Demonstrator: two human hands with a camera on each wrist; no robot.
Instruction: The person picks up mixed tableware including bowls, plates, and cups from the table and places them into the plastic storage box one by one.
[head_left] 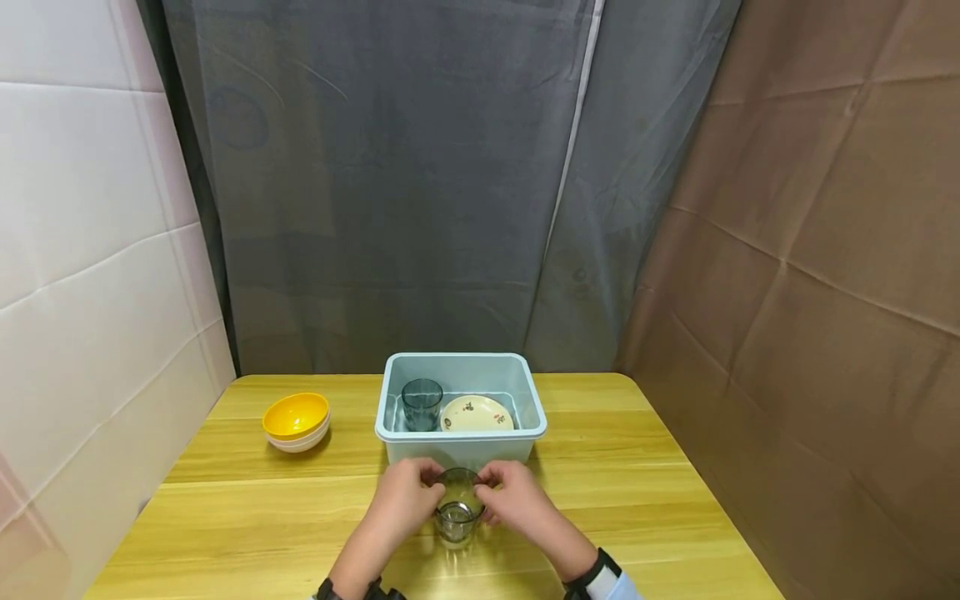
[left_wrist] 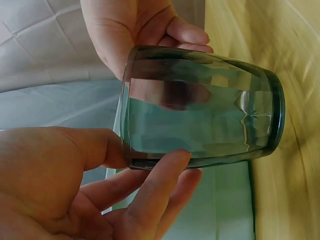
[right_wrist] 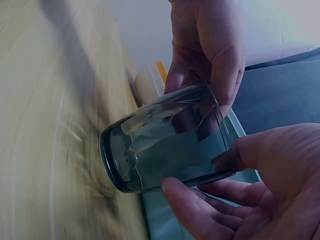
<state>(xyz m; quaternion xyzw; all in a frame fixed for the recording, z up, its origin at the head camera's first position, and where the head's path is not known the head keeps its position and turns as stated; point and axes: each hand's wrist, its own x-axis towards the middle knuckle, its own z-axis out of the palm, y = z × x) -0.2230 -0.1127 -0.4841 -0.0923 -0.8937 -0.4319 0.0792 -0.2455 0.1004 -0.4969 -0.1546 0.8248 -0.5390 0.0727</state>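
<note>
A clear, grey-green drinking glass (head_left: pixel 457 515) stands upright in front of the bin, between both hands. My left hand (head_left: pixel 408 496) pinches its rim from the left, thumb and fingers on either side of the wall. On the opposite side my right hand (head_left: pixel 516 500) grips the rim in the same way. In the left wrist view the glass (left_wrist: pixel 210 115) shows facets near its thick base. The right wrist view has the glass (right_wrist: pixel 165 145) with its base close to the wooden tabletop; whether it touches, I cannot tell.
Behind the hands sits a light blue plastic bin (head_left: pixel 465 450). Inside it are another dark glass (head_left: pixel 422 405) and a cream plate (head_left: pixel 477 414) with small printed motifs. To the left, a yellow bowl (head_left: pixel 297 415) is stacked on a white bowl (head_left: pixel 302 443). Cloth curtains (head_left: pixel 420 183) surround the table.
</note>
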